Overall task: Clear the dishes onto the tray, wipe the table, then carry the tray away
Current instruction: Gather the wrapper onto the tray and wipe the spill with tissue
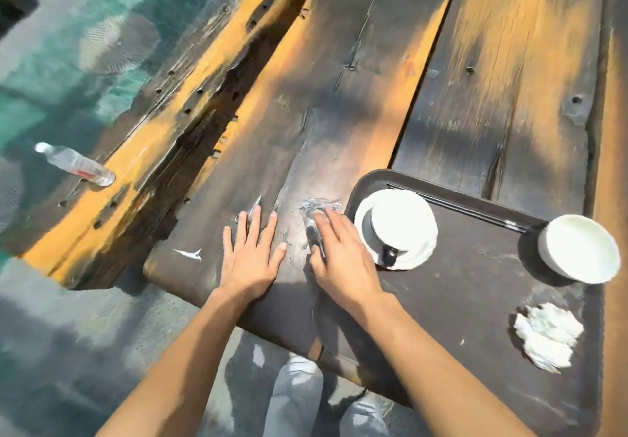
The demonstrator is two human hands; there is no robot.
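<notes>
A dark tray [452, 300] lies on the wooden table [339, 103] at the right. On it stand a dark cup on a white saucer [396, 229], a white bowl [582, 253], black chopsticks [458, 207] and a crumpled white napkin [545, 334]. My right hand [339, 256] presses a clear crumpled wrapper [321, 207] flat against the table just left of the tray. My left hand [253, 250] rests flat on the table with its fingers spread, its fingertips touching a small white scrap [255, 204].
Another white paper scrap [188, 253] lies near the table's left edge. A wooden bench [163, 137] runs along the left, with a clear plastic bottle [76, 165] lying on it. The table's near edge is just below my wrists; my legs show beneath.
</notes>
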